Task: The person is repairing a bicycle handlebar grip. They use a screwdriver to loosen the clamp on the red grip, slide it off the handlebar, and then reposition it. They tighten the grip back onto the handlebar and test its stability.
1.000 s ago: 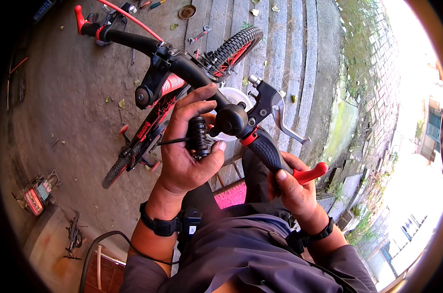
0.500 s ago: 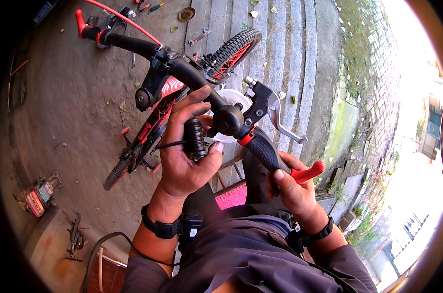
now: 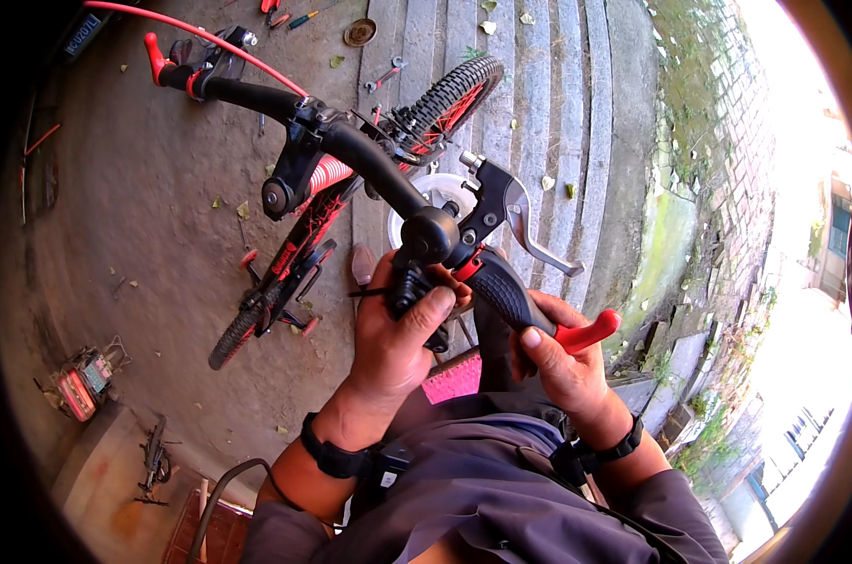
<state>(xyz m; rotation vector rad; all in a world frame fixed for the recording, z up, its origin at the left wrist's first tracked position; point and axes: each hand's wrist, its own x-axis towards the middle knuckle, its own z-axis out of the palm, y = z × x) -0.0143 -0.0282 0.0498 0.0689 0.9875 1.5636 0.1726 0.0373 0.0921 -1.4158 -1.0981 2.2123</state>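
Observation:
A black bicycle handlebar (image 3: 374, 162) slants across the middle toward me. My right hand (image 3: 576, 371) is closed around the end of its black rubber grip (image 3: 503, 293), beside the red bar end (image 3: 590, 334). Just under the round black housing (image 3: 429, 235) on the bar, my left hand (image 3: 393, 343) grips a ribbed black cylinder (image 3: 407, 288), its thumb across the part; some fingers are hidden behind the bar. A thin black cable or rod sticks out left of that hand. Beyond the grip's red clamp ring, a brake lever (image 3: 536, 246) with a silver blade points right.
The bike's red-and-black frame (image 3: 294, 249) and knobby wheel (image 3: 459, 99) lie beyond the bar. A white bucket (image 3: 398, 211) stands under it. A wrench (image 3: 385, 73), a round rusty dish (image 3: 359, 32) and several tools lie on the ground. A red-and-grey device (image 3: 80, 381) sits at left.
My left hand has moved right and slightly down, carrying the ribbed cylinder in under the round housing. Its fingers, raised before, are now curled behind the bar. My right hand keeps its hold.

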